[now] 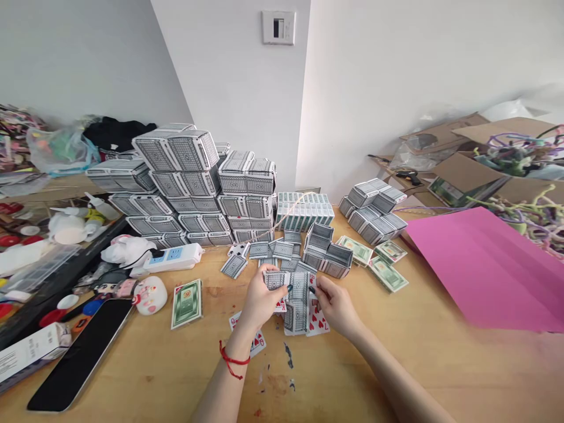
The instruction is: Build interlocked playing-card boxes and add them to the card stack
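Near the middle of the table, my left hand (259, 299) pinches some playing cards (298, 311), their grey patterned backs mostly facing up. My right hand (337, 305) grips the right edge of the same group, beside a red-heart card (318, 320) lying face up. The thumbs press from above; the other fingers are partly hidden behind the cards. More red face-up cards (258, 344) lie partly under my left wrist. Just beyond my hands are loose face-down cards (282, 249) and a folded-card block (326, 252).
Tall stacks of folded-card blocks (185, 176) stand back left, a smaller stack (374, 211) back right. Green card boxes (304, 211) sit between them. A phone (81, 355), a power strip (174, 257) and a green pack (187, 304) lie left, pink paper (489, 270) right.
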The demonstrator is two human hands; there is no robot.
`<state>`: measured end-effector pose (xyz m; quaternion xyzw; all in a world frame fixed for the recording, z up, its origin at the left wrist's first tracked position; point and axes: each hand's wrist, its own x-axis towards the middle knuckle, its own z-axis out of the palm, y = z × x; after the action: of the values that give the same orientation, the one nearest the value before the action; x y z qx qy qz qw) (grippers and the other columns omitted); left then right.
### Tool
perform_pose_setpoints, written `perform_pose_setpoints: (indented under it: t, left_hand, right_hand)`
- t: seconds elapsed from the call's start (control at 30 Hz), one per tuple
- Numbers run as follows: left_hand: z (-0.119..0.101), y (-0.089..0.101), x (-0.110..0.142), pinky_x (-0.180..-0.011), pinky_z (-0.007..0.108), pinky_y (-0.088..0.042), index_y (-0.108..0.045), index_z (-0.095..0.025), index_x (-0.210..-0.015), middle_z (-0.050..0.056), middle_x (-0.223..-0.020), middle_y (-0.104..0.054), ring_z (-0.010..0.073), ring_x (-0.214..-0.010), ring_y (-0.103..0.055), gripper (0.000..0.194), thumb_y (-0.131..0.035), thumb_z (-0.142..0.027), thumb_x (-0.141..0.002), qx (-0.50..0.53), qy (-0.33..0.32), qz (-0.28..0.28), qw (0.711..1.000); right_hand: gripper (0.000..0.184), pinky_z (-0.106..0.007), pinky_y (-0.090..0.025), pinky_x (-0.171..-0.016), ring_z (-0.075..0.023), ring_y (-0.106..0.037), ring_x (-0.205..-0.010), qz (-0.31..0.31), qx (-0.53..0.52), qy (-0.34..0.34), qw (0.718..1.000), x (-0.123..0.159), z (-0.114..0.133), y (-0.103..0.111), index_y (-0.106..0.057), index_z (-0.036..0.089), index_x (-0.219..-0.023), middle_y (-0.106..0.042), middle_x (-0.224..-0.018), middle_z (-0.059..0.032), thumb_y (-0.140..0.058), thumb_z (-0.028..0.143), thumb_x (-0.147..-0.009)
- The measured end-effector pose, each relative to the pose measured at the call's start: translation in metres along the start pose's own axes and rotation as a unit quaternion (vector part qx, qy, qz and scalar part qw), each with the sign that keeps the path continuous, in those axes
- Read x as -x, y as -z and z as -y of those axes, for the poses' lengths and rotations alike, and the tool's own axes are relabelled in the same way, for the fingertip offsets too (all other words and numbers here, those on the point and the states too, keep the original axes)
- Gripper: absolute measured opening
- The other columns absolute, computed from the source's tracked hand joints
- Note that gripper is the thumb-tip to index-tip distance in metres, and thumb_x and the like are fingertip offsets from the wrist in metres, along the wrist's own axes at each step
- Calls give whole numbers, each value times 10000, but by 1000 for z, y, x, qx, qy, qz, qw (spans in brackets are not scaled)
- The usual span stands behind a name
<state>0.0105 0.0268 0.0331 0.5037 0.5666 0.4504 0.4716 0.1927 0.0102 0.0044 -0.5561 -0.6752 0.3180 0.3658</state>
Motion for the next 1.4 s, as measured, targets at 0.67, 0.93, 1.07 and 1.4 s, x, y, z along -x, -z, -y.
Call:
perform_pose_setpoints:
  t: [0.67,0.93,1.07,1.4]
  left_hand:
    - [2,19,-15,-507,277,-507,-573,-177,-931,34,-797,-666,180,-653,-625,459,-728,-166,-499,225,111,-167,953]
    - [-5,23,-11,-527,257,-500,-600,-194,-945,10,-813,-681,166,-677,-636,471,-752,-179,-499,277,114,-138,944]
    - [-4,30,-10,-602,248,-502,-626,-186,-936,19,-846,-695,168,-754,-645,399,-740,-198,-554,326,76,-97,937]
    - [1,34,-10,-628,269,-510,-584,-207,-1021,34,-918,-662,177,-808,-628,453,-736,-191,-594,314,68,-101,942]
  right_hand:
    - [752,-387,-391,-843,-278,-459,-992,168,207,-34,963,4,5,16,-524,218,-1075,-483,-1020,-64,-825,356,-400]
    - [277,-219,-343,-490,-109,-418,-532,125,69,-27,989,-5,4,22,-472,180,-557,-437,-602,34,-623,358,-707]
    - [338,-191,-294,-411,-76,-373,-435,86,-111,-53,989,-7,10,27,-469,180,-599,-405,-485,65,-516,455,-788]
    - [321,-269,-503,-419,-142,-583,-387,-17,-317,-64,946,-5,22,32,-498,180,-822,-604,-467,24,-568,488,-763]
